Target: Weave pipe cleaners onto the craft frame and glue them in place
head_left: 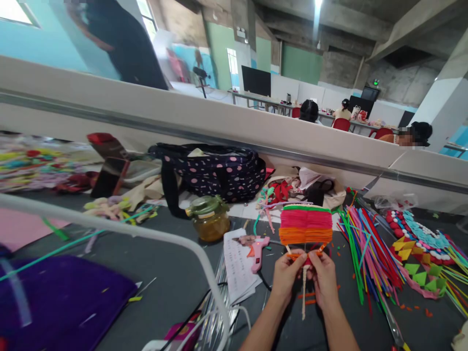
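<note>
In front of me a striped pipe-cleaner panel (305, 226) in green, pink and orange stands above my fingertips on a frame. My left hand (288, 274) and my right hand (323, 276) are both closed, pinching an orange pipe cleaner (292, 256) across the panel's lower end. A pale braided cord (303, 295) hangs down between the hands. Something red shows between the thumbs, mostly hidden. Short orange pieces (310, 302) lie on the table below. A pink glue gun (259, 253) rests to the left, on a paper sheet (237, 270).
Colourful pipe cleaners (365, 248) and scissors (394, 327) lie at right, near a decorated ring (420, 239). A glass jar (210, 219) and dotted bag (215, 173) stand behind. A white curved bar (197, 248) crosses the left foreground. Beyond the partition (204, 119) are several people.
</note>
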Motion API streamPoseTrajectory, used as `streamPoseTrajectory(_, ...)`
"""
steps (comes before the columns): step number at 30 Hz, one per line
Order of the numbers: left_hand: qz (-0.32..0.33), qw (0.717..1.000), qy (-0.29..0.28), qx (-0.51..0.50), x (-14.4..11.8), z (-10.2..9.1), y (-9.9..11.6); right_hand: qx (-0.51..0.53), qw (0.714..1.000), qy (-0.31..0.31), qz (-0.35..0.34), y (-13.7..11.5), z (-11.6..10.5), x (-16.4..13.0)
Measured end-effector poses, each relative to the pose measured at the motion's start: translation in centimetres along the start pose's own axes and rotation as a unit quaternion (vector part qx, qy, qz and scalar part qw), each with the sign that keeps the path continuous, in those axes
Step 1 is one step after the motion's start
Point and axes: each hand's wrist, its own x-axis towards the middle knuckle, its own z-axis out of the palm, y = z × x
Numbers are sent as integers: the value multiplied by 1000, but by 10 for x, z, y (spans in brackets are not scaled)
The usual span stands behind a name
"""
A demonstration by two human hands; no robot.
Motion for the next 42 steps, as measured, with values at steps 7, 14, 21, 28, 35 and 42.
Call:
streamPoseTrajectory(7,-8,1000,3,-20,-2,2,4,-44,997,-16,-56,4,2,-4)
streamPoseTrajectory(14,-56,995,-21,-75,-1,-2,2,-17,999,-13,-49,-1,2,-6)
streamPoseTrajectory(21,-73,992,-36,-99,1,-3,1,11,999,-20,-37,3,0,-4)
streamPoseTrajectory(28,-81,991,0,-108,0,-3,1,-13,999,1,-45,0,-4,-1)
streamPoseTrajectory(35,-61,994,25,-91,0,-3,0,-13,999,23,-46,1,-5,0)
streamPoseTrajectory(42,-63,994,8,-93,-5,-1,7,-18,998,35,-58,-1,-2,-2)
